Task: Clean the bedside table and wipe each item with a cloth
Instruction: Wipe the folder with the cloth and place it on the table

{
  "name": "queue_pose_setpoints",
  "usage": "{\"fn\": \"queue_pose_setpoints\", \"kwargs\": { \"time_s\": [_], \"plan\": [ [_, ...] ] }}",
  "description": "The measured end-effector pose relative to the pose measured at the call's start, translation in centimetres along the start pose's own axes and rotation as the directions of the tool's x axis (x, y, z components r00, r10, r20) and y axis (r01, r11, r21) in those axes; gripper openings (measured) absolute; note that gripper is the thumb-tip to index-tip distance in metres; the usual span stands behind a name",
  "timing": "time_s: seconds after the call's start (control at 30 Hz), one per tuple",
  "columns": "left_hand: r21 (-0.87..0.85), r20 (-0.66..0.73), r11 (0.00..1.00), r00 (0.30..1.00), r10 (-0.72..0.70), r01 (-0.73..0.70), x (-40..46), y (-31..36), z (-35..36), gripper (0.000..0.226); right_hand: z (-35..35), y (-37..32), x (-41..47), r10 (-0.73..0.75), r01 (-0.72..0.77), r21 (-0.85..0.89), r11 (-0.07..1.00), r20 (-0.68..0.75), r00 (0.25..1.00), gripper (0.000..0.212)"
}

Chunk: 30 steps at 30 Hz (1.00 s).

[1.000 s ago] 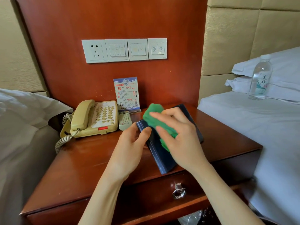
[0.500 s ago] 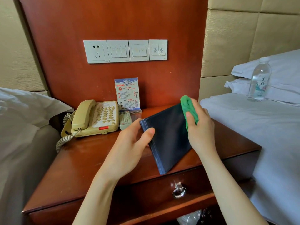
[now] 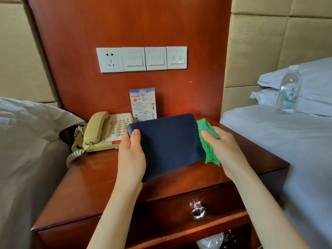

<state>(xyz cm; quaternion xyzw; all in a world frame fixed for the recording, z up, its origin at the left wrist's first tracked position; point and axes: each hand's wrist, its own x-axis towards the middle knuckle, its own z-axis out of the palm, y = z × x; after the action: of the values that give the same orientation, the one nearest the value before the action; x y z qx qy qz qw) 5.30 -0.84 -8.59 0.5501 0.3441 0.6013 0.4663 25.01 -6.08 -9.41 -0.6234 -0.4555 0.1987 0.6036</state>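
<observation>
My left hand (image 3: 132,155) gripped the dark folder (image 3: 166,143) tilted above the table (image 3: 93,184) to steady it, while my right hand (image 3: 222,150) pinched the green cloth (image 3: 206,141) against its right edge for wiping.

Two bare forearms, no sleeves; left hand (image 3: 132,157), right hand (image 3: 225,150), both ringless.
</observation>
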Motion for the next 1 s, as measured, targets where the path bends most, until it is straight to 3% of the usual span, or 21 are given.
{"fn": "queue_pose_setpoints", "kwargs": {
  "time_s": [0.17, 0.33, 0.43, 0.6, 0.73, 1.0],
  "plan": [
    [0.020, 0.123, 1.000, 0.992, -0.024, 0.022, 0.4, 0.4, -0.5, 0.031, -1.7, -1.6, 0.3, -0.129, 0.138, 0.120, 0.983, -0.084, 0.988, 0.013],
    [0.086, 0.218, 0.995, 0.976, 0.026, -0.046, -0.1, 0.4, -0.6, 0.023, -2.8, -1.9, 0.3, -0.195, 0.205, 0.082, 0.975, -0.116, 0.974, 0.020],
    [0.059, 0.144, 0.998, 0.989, 0.011, -0.020, 0.0, 0.2, -0.4, 0.027, -2.3, -1.6, 0.2, -0.117, 0.124, 0.115, 0.986, -0.071, 0.991, 0.013],
    [-0.104, -0.138, 0.994, 0.989, -0.060, 0.046, 0.6, 0.2, -0.3, 0.038, -1.1, -1.8, -0.4, -0.105, 0.101, 0.059, 0.993, 0.068, 0.992, 0.020],
    [-0.082, -0.187, 0.997, 0.982, -0.004, -0.012, 0.8, 0.1, -0.4, 0.031, -0.7, -1.8, -0.5, -0.113, 0.111, 0.029, 0.993, 0.074, 0.991, 0.020],
    [0.106, 0.166, 0.992, 0.985, 0.045, -0.064, 1.2, -0.3, -1.3, 0.031, -2.3, -2.1, -0.2, -0.087, 0.088, 0.112, 0.990, -0.018, 0.996, 0.019]
  ]
}}
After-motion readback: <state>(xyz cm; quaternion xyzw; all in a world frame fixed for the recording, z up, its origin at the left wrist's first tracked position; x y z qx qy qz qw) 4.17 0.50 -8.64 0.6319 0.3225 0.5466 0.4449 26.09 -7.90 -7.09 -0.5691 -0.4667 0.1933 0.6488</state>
